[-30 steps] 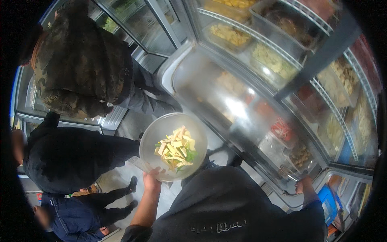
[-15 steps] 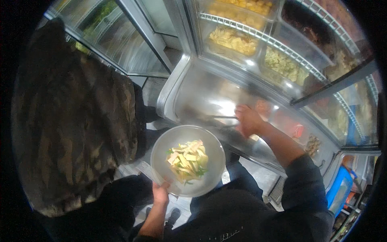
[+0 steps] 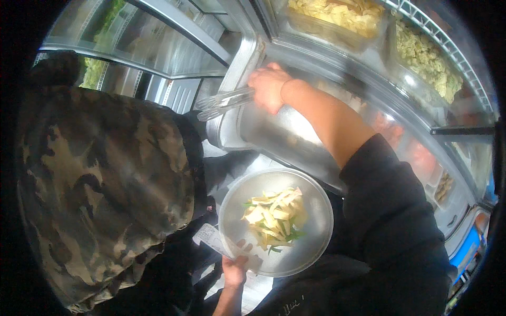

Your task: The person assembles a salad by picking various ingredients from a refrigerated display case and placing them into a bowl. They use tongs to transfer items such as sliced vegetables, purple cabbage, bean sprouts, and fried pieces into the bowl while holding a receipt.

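My left hand [image 3: 235, 267] is closed on the lower left rim of a round, pale grey bowl [image 3: 317, 231]. In the bowl lies a small heap of pale yellow strips and green pieces [image 3: 276, 217]. A printed paper slip [image 3: 212, 239] sticks out between that hand and the rim. Over the left end of the metal counter, my right hand [image 3: 271, 87] grips a pair of tongs [image 3: 226, 102]. The tongs point left past the counter's rounded edge, and nothing shows between their ends.
The metal counter [image 3: 263, 129] runs along a glass display case holding tubs of yellow strips [image 3: 337, 18] and pale green florets [image 3: 429, 60]. Orange-red food [image 3: 387, 129] sits farther right. Close on my left stands a person in a camouflage jacket [image 3: 105, 195], before another glass-fronted cabinet [image 3: 174, 47].
My right hand has swung left and away from me along the counter, with the tongs now clearly visible. The bowl in my left hand sits farther right in view. The whole view has shifted.
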Demonstrator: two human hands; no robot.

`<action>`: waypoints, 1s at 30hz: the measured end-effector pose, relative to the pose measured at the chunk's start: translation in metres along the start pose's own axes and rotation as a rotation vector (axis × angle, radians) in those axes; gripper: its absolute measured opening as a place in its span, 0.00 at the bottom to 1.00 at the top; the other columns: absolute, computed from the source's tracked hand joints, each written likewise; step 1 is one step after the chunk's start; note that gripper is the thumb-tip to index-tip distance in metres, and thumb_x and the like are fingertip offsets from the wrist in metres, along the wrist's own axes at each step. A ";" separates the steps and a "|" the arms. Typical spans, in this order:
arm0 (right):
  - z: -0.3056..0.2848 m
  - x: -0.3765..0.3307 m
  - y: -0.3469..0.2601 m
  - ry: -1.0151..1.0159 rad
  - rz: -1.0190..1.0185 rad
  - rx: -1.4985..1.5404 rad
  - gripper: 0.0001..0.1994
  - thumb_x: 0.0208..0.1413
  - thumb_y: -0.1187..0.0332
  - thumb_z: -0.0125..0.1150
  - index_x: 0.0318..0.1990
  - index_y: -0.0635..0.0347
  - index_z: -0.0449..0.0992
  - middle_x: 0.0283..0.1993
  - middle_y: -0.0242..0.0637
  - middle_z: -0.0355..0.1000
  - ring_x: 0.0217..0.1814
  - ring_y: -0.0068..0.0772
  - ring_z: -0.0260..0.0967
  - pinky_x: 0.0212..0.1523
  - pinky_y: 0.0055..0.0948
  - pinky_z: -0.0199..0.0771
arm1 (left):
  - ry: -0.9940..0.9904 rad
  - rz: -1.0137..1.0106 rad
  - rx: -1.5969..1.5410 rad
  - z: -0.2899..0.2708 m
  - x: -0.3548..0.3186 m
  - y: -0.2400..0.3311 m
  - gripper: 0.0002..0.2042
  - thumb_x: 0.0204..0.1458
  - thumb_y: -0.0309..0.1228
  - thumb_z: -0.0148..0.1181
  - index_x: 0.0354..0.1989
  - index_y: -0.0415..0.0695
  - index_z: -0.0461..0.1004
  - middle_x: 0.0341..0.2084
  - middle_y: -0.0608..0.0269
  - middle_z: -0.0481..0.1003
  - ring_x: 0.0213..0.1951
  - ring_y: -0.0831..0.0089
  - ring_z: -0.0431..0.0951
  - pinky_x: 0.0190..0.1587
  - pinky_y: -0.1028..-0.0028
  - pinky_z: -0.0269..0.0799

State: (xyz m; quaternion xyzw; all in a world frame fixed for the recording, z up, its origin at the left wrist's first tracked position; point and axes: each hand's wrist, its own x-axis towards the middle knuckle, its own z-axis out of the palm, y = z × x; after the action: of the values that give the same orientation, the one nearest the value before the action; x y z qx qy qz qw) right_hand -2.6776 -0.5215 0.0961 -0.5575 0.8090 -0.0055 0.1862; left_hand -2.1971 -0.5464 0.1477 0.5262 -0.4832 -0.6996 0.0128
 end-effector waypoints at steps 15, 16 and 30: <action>0.076 -0.265 0.052 -0.384 0.211 0.105 0.10 0.29 0.66 0.66 0.24 0.55 0.77 0.29 0.41 0.75 0.36 0.43 0.72 0.49 0.40 0.65 | 0.050 -0.005 -0.005 -0.007 0.005 -0.015 0.41 0.36 0.16 0.47 0.67 0.45 0.50 0.55 0.48 0.64 0.55 0.54 0.69 0.56 0.54 0.68; 0.075 -0.273 0.052 -0.391 0.133 0.054 0.12 0.28 0.68 0.65 0.27 0.54 0.79 0.28 0.41 0.75 0.37 0.41 0.73 0.47 0.42 0.67 | 0.061 -0.001 0.001 -0.006 0.003 -0.014 0.40 0.36 0.16 0.47 0.67 0.43 0.51 0.54 0.49 0.65 0.55 0.55 0.69 0.57 0.56 0.67; 0.069 -0.367 0.062 -0.742 0.112 0.012 0.10 0.26 0.67 0.64 0.24 0.44 0.82 0.27 0.31 0.74 0.40 0.38 0.71 0.47 0.39 0.66 | 0.039 -0.109 0.050 0.047 -0.004 0.015 0.38 0.39 0.16 0.47 0.67 0.42 0.51 0.56 0.49 0.63 0.55 0.50 0.69 0.48 0.56 0.73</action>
State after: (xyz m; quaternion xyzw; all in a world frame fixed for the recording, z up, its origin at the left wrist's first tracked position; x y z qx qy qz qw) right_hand -2.5991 -0.1523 0.1267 -0.4754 0.7155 0.2022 0.4702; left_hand -2.2375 -0.5213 0.1595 0.5656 -0.4709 -0.6764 -0.0291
